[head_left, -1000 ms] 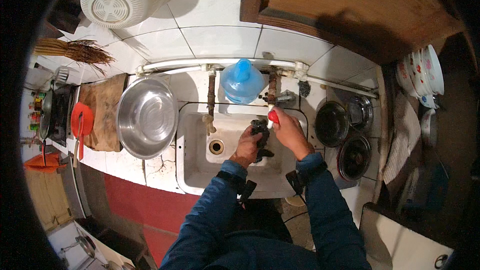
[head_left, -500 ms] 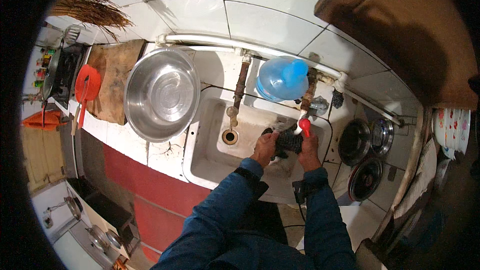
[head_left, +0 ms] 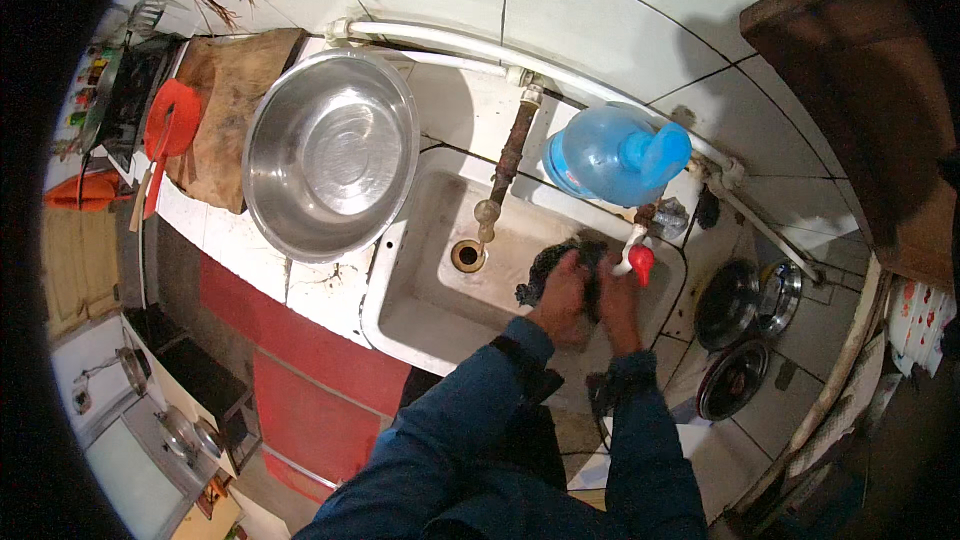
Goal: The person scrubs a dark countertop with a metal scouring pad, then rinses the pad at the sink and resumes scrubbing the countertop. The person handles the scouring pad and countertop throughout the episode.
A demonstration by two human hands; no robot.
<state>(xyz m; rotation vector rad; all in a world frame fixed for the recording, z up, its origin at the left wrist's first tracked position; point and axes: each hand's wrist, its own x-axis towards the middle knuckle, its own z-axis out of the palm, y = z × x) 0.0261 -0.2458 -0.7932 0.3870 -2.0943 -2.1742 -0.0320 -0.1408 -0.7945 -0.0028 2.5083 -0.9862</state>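
Observation:
In the right half of the white sink (head_left: 376,285), my left hand (head_left: 564,298) and my right hand (head_left: 619,308) are close together. Both are closed on a black mesh cloth (head_left: 541,273), which bunches out between and to the left of the fingers. Just beyond my right hand is a white tap with a red handle (head_left: 640,262). The drain hole (head_left: 467,256) lies to the left, below a rusty pipe with a brass-coloured tap (head_left: 487,217). Some fingers are blurred or hidden behind the hands.
A large steel basin (head_left: 340,155) stands left of the sink, beside a wooden board (head_left: 235,90) and a red plastic ladle-like utensil (head_left: 172,120). A big blue plastic bottle (head_left: 610,155) is behind the sink. Dark pots (head_left: 727,303) and a round lid (head_left: 733,380) are at the right.
The black cloth was stretched between my hands under the tap; now it is bunched up. My hands have come together, and my right hand has moved off the red tap handle. The view has shifted.

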